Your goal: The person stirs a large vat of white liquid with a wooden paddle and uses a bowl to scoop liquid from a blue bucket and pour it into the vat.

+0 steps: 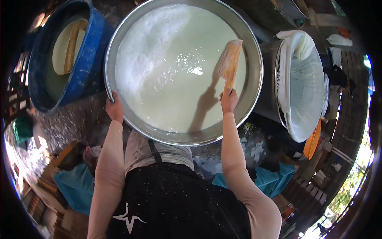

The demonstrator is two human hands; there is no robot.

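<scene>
The wooden paddle (230, 60) lies over the right half of the steel basin (254, 51) of milky liquid, the right hand (229, 100) with fingers wrapped round its handle. Sweeping shallow and slow should keep liquid inside the rim. The left hand (114, 108) clamps the basin's left rim, fingers apparently curled over. Left of the basin a blue tub (89, 59) crowds close; right, a cloth-lined pot (302, 83).
</scene>
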